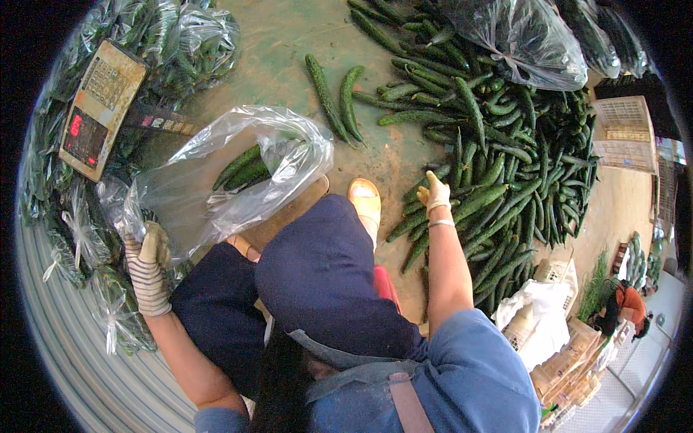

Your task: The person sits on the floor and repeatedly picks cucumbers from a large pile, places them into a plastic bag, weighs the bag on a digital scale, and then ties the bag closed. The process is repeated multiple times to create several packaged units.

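Observation:
My left hand (149,270), in a striped knit glove, grips the edge of a clear plastic bag (189,162). The bag lies spread before me with its wide end toward the middle, and a few dark green cucumbers (241,168) are inside it. My right hand (435,195), in a pale glove, is at the near left side of a large heap of cucumbers (487,211). Its thumb and a finger look apart, and I see nothing held in it. Two loose cucumbers (338,105) lie side by side on the floor between bag and heap.
A digital scale display (103,111) stands at the left among filled, tied bags of cucumbers (113,308). Another large plastic bag (520,43) rests atop the heap's far side. Plastic crates (622,135) stand at the right. Beyond boxes (568,352), another person (628,308) bends over.

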Available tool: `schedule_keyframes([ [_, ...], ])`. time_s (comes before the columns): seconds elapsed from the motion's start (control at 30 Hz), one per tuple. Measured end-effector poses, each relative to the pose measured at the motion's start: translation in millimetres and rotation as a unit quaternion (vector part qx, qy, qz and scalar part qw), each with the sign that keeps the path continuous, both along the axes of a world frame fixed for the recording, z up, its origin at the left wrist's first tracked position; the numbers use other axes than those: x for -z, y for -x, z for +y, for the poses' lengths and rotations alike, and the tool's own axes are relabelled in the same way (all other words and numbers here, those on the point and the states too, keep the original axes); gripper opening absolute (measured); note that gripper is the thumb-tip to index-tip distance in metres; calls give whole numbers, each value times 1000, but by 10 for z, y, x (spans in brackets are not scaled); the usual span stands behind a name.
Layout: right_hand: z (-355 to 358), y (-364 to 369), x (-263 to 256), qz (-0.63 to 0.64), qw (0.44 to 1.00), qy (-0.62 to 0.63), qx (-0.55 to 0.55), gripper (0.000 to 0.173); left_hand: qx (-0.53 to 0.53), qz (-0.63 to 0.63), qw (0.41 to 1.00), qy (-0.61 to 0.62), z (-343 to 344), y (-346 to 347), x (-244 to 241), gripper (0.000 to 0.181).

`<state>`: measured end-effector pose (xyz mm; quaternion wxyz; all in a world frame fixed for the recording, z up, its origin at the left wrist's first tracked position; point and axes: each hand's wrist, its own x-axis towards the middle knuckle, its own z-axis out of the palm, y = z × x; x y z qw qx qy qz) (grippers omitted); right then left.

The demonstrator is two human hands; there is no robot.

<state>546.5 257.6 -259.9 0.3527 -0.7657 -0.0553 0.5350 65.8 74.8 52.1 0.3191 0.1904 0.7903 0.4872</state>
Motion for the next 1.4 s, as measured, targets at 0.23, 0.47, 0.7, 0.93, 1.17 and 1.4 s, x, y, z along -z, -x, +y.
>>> schedule_keyframes([
  [0.23, 59, -71, 382, -55, 993, 84, -57, 90, 46, 6, 999, 2, 106, -5, 78, 12],
  [0.47, -588, 377, -309, 175, 963, -151, -137, 20, 61, 51, 997, 13, 45, 46, 118, 19],
  [0.7, 107, 1261, -277, -163, 830, -290, -448, 37, 73, 36, 996, 24, 161, -65, 80, 19],
  [0.93, 1269, 2111, 233, -362, 755, -123, -533, 45, 59, 47, 997, -2, 264, -131, 33, 16],
  [1.17, 1420, 2140, 443, -354, 741, -76, -565, 27, 32, 53, 998, 12, 259, -77, 106, 10],
  [1.4, 1277, 1378, -76, 300, 862, -167, -373, 41, 55, 16, 998, -22, 185, -51, 56, 28],
])
